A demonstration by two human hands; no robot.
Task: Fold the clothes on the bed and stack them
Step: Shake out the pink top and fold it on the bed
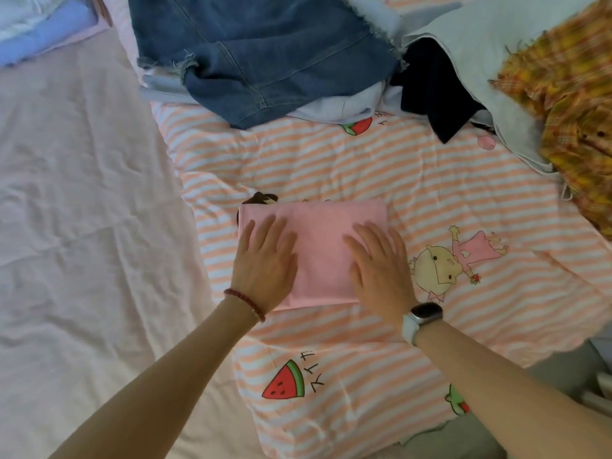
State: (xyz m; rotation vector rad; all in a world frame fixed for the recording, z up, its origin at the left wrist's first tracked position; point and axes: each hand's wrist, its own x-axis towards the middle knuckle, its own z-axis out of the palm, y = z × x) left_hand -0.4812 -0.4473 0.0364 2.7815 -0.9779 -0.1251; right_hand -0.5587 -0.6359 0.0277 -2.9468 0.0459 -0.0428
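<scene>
A pink garment [323, 246], folded into a neat rectangle, lies on the striped quilt [364, 167] in the middle of the bed. My left hand [265, 263] presses flat on its left side, fingers straight and spread. My right hand [381, 266] lies flat on its right edge, fingers straight. Behind it sits a pile of unfolded clothes: blue denim [258, 51], a dark navy piece [433, 91], a pale grey-blue garment [490, 61] and a yellow plaid shirt [576, 104].
At the top left corner a stack of folded pale blue and white clothes [43, 28] rests on the pale pink sheet [82, 193]. The bed's right edge and grey floor [579, 366] show at the lower right.
</scene>
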